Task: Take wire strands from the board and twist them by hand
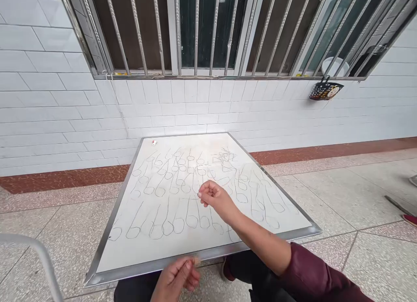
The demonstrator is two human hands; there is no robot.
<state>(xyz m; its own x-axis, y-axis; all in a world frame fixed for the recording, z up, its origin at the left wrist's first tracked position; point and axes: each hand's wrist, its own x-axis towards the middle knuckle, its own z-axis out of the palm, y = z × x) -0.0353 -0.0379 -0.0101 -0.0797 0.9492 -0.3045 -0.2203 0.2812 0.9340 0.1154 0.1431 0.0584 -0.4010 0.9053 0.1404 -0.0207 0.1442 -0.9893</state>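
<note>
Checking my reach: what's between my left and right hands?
In the head view, the whiteboard's metal frame and a row of drawn loops lie there.

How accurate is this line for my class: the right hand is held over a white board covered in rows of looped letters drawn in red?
Not quite: the looped letters are drawn in dark lines, not red, as the head view shows. The right hand is held over the white board.

Wall: white glazed rectangular tile [182,106], a red-brown skirting band [325,152] along its foot. Window: far side, stainless steel bars [195,32] over dark glass. Hung on the wall, right, below the window: black woven basket [325,92]. Floor: pale speckled terrazzo tile [365,197]. Near left: curved grey metal tube [32,240].
</note>
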